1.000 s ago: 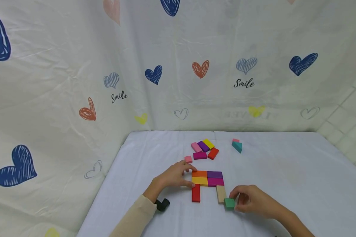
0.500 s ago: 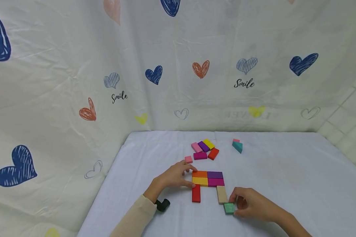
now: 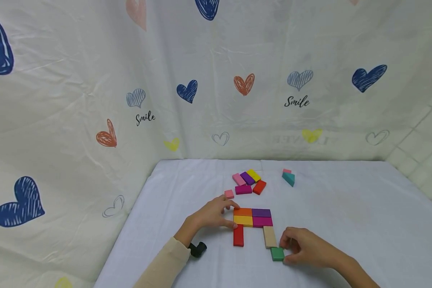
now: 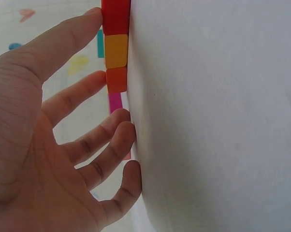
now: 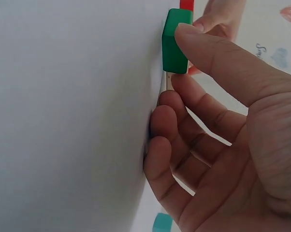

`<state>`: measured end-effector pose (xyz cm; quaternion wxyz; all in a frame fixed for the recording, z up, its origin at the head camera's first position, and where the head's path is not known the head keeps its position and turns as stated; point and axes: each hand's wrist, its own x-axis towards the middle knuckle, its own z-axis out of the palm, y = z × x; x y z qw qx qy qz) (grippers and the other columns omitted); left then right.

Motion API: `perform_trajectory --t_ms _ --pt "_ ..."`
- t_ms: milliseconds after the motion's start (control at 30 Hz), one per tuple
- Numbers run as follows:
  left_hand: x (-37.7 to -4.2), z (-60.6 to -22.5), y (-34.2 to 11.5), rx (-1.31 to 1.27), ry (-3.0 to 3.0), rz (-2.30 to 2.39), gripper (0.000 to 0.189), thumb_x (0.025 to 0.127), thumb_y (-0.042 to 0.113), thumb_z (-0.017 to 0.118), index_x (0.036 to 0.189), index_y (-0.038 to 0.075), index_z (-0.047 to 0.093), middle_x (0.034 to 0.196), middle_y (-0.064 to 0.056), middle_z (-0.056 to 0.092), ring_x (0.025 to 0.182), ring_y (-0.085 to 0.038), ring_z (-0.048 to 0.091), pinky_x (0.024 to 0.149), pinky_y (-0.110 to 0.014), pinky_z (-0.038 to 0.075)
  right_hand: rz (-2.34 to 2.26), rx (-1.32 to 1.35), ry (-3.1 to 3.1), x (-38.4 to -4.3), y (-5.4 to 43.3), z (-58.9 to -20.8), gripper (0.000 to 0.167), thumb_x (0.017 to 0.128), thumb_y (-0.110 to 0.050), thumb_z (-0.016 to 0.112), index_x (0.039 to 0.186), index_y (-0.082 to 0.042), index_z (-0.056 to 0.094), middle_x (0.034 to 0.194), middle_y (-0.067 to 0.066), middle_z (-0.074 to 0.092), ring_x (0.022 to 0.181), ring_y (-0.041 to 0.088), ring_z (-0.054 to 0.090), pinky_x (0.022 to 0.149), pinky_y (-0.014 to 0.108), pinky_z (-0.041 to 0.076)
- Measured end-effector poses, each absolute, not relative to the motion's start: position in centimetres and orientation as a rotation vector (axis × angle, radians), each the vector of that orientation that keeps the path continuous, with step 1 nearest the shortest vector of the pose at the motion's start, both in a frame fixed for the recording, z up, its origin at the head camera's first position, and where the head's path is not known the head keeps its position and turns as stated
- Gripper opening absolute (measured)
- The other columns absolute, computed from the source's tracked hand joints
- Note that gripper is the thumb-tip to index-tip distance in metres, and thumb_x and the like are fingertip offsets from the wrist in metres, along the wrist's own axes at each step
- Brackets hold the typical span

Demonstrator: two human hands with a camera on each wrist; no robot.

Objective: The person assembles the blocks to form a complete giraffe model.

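The green block [image 3: 277,254] lies flat on the white cloth [image 3: 345,212], at the near end of the beige block [image 3: 269,237] and offset slightly to the right. In my right wrist view, the right hand [image 3: 306,249] pinches it: the thumb at the near edge, the index fingertip at the far end, the gap between them no wider than the block. The remaining three fingers curl inward beneath the palm, low beside the cloth; the bare forearm enters from the lower right. The beige block extends toward me from the magenta block [image 3: 262,222], which adjoins the purple block [image 3: 261,213], the yellow block [image 3: 243,221] and, at a corner, the orange block [image 3: 243,212]; the red block [image 3: 239,236] extends toward me from the yellow one. From the left, the left hand [image 3: 209,213] grasps nothing: thumb and index are extended and well spread, the thumb touching the red block and the index the orange, the other fingers bent loosely near the cloth. Its forearm wears a cream sleeve [image 3: 165,264]. Farther off I see loose blocks [image 3: 243,190] and a teal block [image 3: 289,179], before a heart-printed backdrop [image 3: 201,124].
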<state>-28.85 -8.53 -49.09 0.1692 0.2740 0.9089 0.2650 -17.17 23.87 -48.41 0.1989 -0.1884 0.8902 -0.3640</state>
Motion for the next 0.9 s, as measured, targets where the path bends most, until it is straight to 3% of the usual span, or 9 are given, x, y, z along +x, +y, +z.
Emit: perform_trajectory --t_ms 900 --pt "-29.2 -49.5 -8.5 0.774 2.591 0.744 0.057 0.078 0.051 0.085 0.13 0.042 0.063 0.137 0.001 0.054 0.114 -0.014 0.057 0.083 -0.028 0.057 -0.976 -0.55 2.485 -17.6 22.7 -48.0 0.033 0.079 -0.036 0.088 0.094 -0.019 0.064 0.084 -0.003 0.061 0.075 0.01 0.054 0.064 0.02 0.046"
